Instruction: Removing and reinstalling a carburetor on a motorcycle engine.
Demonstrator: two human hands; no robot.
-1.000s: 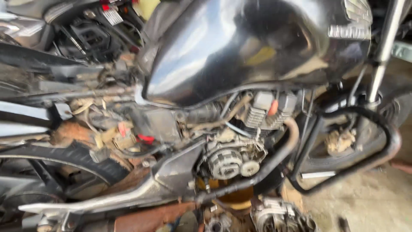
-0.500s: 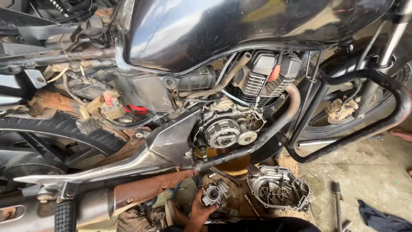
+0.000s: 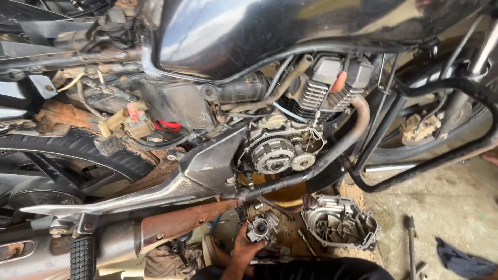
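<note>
A small metal carburettor sits in my left hand, low in the view, just below the motorcycle's rusty exhaust pipe. My fingers wrap it from the left and underneath. Above it the engine stands open, with the round clutch assembly exposed. The removed engine side cover lies on the ground to the right of my hand, inner side up. My right hand is out of sight.
The glossy black fuel tank fills the top. A black crash guard curves at the right. A long metal tool and a dark cloth lie on the concrete floor. The rear tyre and a rubber footpeg are at left.
The view has dropped lower. My left hand with the carburettor and the side cover on the ground have come into sight and risen higher in the picture.
</note>
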